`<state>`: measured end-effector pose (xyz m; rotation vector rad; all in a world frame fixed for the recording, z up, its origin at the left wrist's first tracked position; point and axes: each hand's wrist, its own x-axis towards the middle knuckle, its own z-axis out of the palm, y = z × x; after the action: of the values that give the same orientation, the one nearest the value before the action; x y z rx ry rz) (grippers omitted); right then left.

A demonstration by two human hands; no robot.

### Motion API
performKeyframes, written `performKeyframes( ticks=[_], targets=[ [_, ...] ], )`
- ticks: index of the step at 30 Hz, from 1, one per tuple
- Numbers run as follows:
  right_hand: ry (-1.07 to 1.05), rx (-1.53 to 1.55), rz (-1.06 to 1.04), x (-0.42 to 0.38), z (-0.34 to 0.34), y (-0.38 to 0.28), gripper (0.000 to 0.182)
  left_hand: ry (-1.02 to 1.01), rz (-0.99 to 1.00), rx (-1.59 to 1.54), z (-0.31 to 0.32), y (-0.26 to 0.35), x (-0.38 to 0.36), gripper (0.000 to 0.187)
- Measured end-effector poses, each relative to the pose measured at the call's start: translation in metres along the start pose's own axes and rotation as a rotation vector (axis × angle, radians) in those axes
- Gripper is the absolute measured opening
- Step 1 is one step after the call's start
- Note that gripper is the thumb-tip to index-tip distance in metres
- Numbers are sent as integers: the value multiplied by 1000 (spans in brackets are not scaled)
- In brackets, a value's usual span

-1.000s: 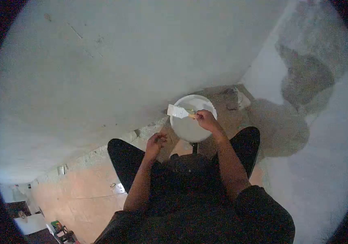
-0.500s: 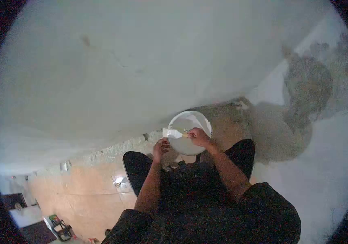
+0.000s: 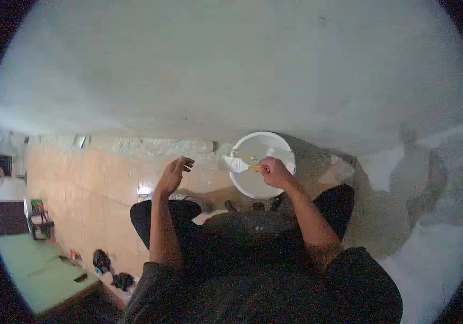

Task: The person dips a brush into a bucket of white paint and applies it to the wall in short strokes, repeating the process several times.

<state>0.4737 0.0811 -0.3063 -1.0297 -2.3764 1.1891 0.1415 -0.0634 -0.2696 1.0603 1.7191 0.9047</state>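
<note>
My right hand [image 3: 276, 173] is closed around the yellow handle of a paintbrush [image 3: 237, 163]. The brush points left, its white-coated bristles out past the left rim of a white bucket [image 3: 292, 156]. Pale liquid shows inside the bucket, which stands on the floor close to the wall. My left hand [image 3: 175, 175] is held in the air left of the brush, fingers partly spread, with nothing visible in it.
A pale wall [image 3: 188, 70] fills the upper view, with a rough, crumbly strip along its foot. Tan floor [image 3: 80, 189] stretches to the left. A chair [image 3: 39, 218] and dark items [image 3: 101, 262] lie at the lower left. Another wall section rises at the right.
My left hand has moved left, away from the brush and bucket, and its fingers have spread. My right hand still grips the brush at the bucket. The view has turned, showing more floor at left.
</note>
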Motion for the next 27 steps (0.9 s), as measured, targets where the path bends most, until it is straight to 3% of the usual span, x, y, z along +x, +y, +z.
performKeyframes(
  ticks=[3,4,10,11,13,15,17,19,21,23,24,27],
  targets=[
    [-33,-42,13,-5,-1,12,18,43,80,36,15,12,-38,59],
    [-83,-5,90,12,-37,-20,17,62,51,8,-5,61,-34,58],
    [-171,-87,-129,17,-56,-54,17,229,65,-103,-5,133,-80,60],
    [-172,-78,-198,34,-54,-54,17,237,68,-119,-10,130,-67,60],
    [-202,-193,-101,56,-54,-66,13,182,154,-274,-12,129,-54,60],
    [-124,13,-78,84,-34,-69,12,189,117,-262,-20,114,-39,60],
    [-107,-140,-85,106,-21,-74,16,264,105,-243,-22,107,-35,61],
    [-172,-77,-43,88,-20,-82,19,321,133,-279,-5,123,-71,63],
    [-182,1,-117,122,-4,-67,20,430,72,-304,-8,111,-52,61],
    [-302,-13,-47,137,4,-69,21,504,71,-293,-9,107,-51,58],
    [-214,18,-276,140,10,-74,21,534,66,-289,-9,108,-53,56],
    [-303,-22,-197,150,18,-89,19,583,91,-320,-7,101,-60,53]
  ],
)
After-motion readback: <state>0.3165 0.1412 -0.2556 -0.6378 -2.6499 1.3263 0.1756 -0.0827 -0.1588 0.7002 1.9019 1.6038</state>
